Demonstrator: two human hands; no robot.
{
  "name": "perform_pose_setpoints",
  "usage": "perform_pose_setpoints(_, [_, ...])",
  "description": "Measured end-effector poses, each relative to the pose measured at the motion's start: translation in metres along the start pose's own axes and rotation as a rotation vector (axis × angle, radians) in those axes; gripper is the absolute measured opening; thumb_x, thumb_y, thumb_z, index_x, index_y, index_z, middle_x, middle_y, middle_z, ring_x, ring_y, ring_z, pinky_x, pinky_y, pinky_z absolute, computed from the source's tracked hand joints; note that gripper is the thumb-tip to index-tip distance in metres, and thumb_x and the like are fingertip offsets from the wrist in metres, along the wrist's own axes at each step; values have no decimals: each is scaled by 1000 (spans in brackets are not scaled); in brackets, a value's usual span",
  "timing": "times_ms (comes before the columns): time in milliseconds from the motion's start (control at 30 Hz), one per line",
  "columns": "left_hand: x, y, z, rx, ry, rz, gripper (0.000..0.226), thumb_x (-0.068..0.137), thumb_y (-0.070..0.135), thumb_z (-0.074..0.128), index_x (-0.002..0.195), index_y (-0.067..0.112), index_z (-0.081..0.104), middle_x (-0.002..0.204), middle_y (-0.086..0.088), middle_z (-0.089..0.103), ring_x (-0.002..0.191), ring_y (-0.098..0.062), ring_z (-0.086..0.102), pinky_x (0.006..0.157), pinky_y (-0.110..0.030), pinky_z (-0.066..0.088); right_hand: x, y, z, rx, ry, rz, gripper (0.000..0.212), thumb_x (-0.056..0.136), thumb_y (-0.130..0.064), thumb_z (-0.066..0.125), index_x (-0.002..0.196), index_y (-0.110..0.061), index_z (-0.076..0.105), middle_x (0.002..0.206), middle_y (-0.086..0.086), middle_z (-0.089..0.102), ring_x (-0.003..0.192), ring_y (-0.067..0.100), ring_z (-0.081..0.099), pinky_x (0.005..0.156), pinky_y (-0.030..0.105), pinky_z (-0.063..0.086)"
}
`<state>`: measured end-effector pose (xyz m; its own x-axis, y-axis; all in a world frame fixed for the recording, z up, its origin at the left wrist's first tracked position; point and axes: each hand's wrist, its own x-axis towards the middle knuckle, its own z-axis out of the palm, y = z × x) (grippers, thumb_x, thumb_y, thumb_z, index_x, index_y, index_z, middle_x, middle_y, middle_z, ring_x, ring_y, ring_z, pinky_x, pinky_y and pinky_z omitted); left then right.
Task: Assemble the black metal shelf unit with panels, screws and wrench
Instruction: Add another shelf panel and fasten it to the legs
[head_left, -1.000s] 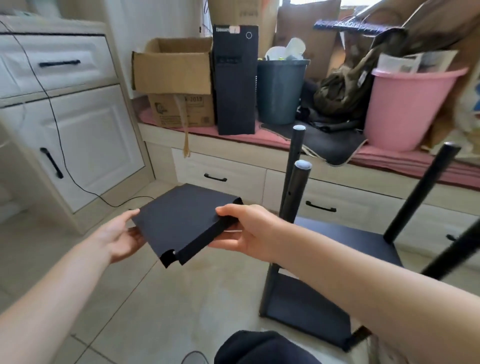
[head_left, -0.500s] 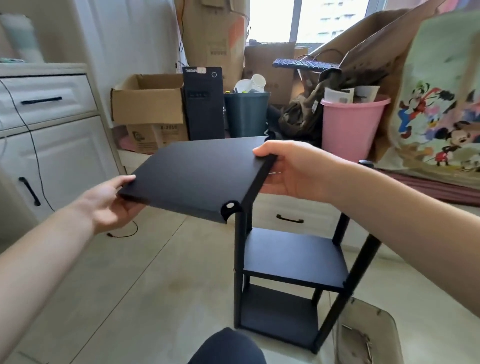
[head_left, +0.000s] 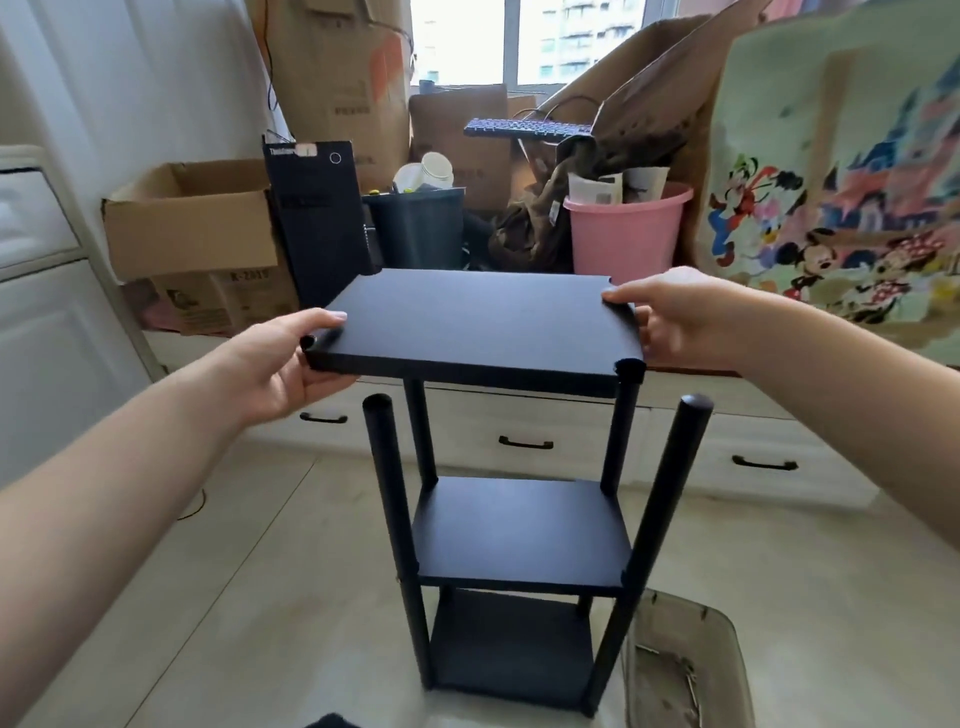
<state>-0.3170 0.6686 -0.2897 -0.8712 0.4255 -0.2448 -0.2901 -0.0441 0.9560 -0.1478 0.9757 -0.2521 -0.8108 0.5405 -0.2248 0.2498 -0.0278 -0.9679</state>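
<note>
I hold a flat black shelf panel (head_left: 478, 322) level above the shelf unit. My left hand (head_left: 291, 358) grips its near-left corner, thumb on top and fingers underneath. My right hand (head_left: 675, 317) grips the right edge, thumb on top. Below stands the black frame with a middle shelf (head_left: 519, 535) and a bottom shelf (head_left: 511, 644) fixed between four upright poles. The two far poles reach up under the panel; one pole top (head_left: 629, 370) sits in the panel's near-right corner notch. The two near poles (head_left: 387, 467) (head_left: 670, 478) stand free in front of the panel.
A clear plastic container (head_left: 685, 670) lies on the tiled floor at the frame's right. Behind, a low bench with drawers (head_left: 524, 441) carries cardboard boxes (head_left: 192, 218), a black computer tower (head_left: 317, 213), a dark bin (head_left: 421, 228) and a pink bucket (head_left: 623, 228). White cabinets stand left.
Both hands lifted the panel from the left, turned it level and brought it over the frame's far poles. The camera view rose and centred on the shelf unit.
</note>
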Motion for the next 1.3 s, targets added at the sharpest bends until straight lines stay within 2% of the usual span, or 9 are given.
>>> perform_pose_setpoints(100, [9, 0, 22, 70, -35, -29, 31, 93, 34, 69, 115, 15, 58, 97, -5, 73, 66, -17, 75, 52, -28, 59, 9, 0, -21, -15, 77, 1, 23, 93, -18, 67, 109, -4, 57, 105, 12, 70, 79, 22, 73, 51, 30, 57])
perform_pose_setpoints(233, [17, -7, 35, 247, -47, -59, 34, 89, 52, 68, 102, 20, 66, 86, 1, 66, 66, -14, 65, 63, -26, 56, 17, 12, -39, 1, 92, 28, 22, 94, -25, 65, 102, -5, 60, 90, 8, 69, 53, 13, 70, 43, 23, 53])
perform_pose_setpoints(367, [22, -13, 44, 364, -30, 5, 31, 92, 45, 67, 106, 17, 67, 81, -2, 65, 65, -19, 61, 75, -33, 49, 25, 28, -42, 60, 83, 73, 16, 99, -22, 58, 96, -7, 61, 84, 4, 67, 51, 9, 67, 41, 20, 50])
perform_pose_setpoints(467, [24, -16, 51, 343, -35, 14, 30, 94, 36, 67, 110, 12, 65, 77, -5, 61, 60, -22, 58, 70, -36, 46, 29, 32, -42, 43, 110, 95, 14, 99, -21, 58, 93, -9, 60, 85, 3, 65, 57, 11, 65, 38, 19, 48])
perform_pose_setpoints(600, [26, -19, 48, 370, -31, 20, 34, 91, 35, 69, 114, 10, 69, 97, -9, 63, 85, -28, 55, 80, -39, 44, 33, 31, -42, 12, 124, 84, 14, 98, -21, 60, 87, -13, 62, 82, 1, 64, 61, 12, 62, 38, 18, 47])
perform_pose_setpoints(800, [25, -19, 40, 282, 20, 2, 29, 88, 35, 74, 109, 15, 72, 89, -3, 71, 87, -24, 63, 102, -47, 50, 35, 34, -39, -39, 91, 111, 13, 98, -18, 59, 88, -11, 62, 78, 3, 63, 40, 9, 63, 36, 19, 46])
perform_pose_setpoints(967, [28, -25, 43, 227, 19, -19, 22, 92, 34, 70, 105, 16, 70, 71, 2, 73, 70, -17, 65, 90, -43, 55, 40, 38, -34, -78, 121, 130, 10, 98, -22, 60, 97, -13, 64, 78, 1, 64, 45, 12, 64, 37, 19, 46])
perform_pose_setpoints(1167, [33, -31, 50, 161, 14, -45, 18, 93, 36, 69, 100, 19, 69, 65, 6, 70, 56, -11, 63, 48, -22, 55, 47, 39, -39, -74, 136, 142, 13, 98, -23, 60, 89, -15, 64, 80, 1, 64, 42, 10, 63, 38, 19, 47])
perform_pose_setpoints(1300, [33, -35, 50, 127, 27, -60, 20, 92, 37, 70, 100, 18, 66, 54, 6, 65, 45, -7, 61, 43, -19, 51, 51, 42, -36, -117, 157, 167, 14, 96, -25, 62, 89, -14, 61, 84, 2, 63, 59, 14, 61, 37, 19, 45])
